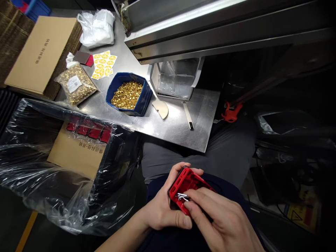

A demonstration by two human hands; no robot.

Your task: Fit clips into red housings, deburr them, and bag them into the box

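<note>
My left hand is wrapped round a red plastic housing with a black outer edge, its open side facing up over my lap. Slots show along the housing's end wall. My right hand reaches over the housing with thumb and fingers pinched. Several thin silver metal pins stick out from those fingertips, above the inside of the housing. Part of the housing's far end is hidden under the right hand.
On the metal table stand a blue bin of small brass parts, a bag of brass parts, stickers and a white-handled tool. A plastic-lined box holding red parts sits left. A metal machine beam spans the top right.
</note>
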